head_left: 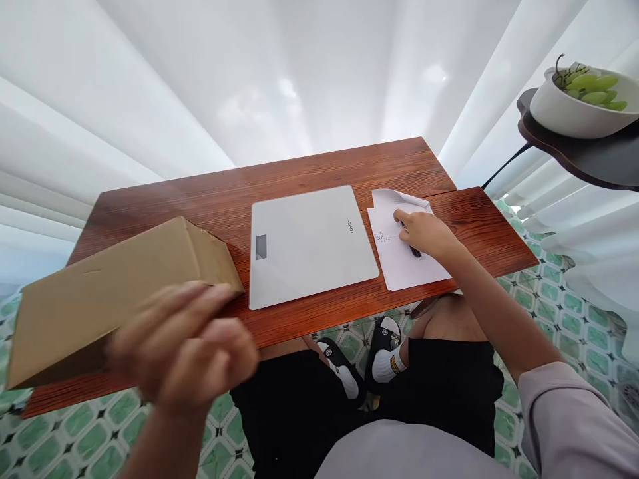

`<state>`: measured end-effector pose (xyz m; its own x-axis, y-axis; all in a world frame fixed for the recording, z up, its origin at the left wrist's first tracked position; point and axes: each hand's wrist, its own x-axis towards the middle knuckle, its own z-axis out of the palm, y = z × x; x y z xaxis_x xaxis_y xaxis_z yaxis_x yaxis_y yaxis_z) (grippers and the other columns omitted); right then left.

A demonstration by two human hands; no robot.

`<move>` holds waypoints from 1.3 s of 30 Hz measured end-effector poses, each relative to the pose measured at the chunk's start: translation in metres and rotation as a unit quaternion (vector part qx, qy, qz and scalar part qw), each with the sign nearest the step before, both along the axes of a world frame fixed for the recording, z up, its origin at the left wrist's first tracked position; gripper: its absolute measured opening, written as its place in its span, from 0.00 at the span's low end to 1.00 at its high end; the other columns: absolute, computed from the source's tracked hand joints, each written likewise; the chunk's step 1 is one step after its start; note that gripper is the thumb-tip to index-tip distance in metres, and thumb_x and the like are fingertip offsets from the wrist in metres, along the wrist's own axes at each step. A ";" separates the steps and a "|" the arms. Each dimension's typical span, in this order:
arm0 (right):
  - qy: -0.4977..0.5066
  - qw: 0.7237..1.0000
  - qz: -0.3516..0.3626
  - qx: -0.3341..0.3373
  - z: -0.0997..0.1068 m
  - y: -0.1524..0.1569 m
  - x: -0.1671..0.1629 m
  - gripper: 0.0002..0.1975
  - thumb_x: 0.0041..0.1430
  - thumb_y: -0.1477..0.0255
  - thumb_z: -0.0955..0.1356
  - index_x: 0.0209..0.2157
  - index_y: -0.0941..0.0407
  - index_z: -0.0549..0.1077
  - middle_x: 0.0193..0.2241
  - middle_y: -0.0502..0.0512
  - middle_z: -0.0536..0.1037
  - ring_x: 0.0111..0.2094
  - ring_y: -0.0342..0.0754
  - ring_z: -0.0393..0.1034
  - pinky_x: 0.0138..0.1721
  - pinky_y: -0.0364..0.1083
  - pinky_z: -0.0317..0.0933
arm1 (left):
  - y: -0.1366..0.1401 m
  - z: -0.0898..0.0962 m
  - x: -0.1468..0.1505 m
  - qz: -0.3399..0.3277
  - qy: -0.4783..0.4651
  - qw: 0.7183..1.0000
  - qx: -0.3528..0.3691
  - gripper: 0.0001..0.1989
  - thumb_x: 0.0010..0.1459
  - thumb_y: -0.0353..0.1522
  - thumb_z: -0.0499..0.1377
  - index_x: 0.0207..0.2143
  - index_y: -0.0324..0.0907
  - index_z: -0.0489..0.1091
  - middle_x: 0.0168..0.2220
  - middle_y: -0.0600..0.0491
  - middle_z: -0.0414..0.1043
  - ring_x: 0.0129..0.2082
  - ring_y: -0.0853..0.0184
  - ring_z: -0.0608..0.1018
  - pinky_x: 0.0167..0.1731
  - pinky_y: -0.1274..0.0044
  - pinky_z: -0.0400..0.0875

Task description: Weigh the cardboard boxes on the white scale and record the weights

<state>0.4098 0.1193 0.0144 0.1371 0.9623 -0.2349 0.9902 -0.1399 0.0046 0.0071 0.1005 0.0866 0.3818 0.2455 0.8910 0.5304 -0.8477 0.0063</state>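
On the right part of the table, my right hand [424,233] is over some white paper sheets [429,271], its fingers closed on a black pen [415,252]. Handwriting shows at the left of the top sheet, and the far edge of the paper curls up. My left hand [184,346] is in the air in front of a brown cardboard box [120,266]. Motion smears its fingers, which look bent, and nothing can be made out in them. Between the box and the paper lies a flat white scale [309,246] with a small grey display at its left.
The reddish-brown wooden table [294,332] ends just before my knees. A white bowl [584,116] of green grapes [594,86] sits on a dark stand [614,156] at the upper right. White curtains [309,66] hang behind, over green tiled floor [549,286].
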 end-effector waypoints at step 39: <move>0.501 0.840 -0.059 0.201 -0.043 -0.014 0.000 0.17 0.66 0.64 0.65 0.25 0.56 0.60 0.16 0.48 0.69 0.16 0.41 0.63 0.18 0.40 0.58 | -0.009 -0.117 0.214 -0.297 0.385 0.873 -0.029 0.17 0.67 0.31 0.50 0.55 0.35 0.68 0.54 0.42 0.72 0.51 0.58 0.72 0.45 0.69 0.67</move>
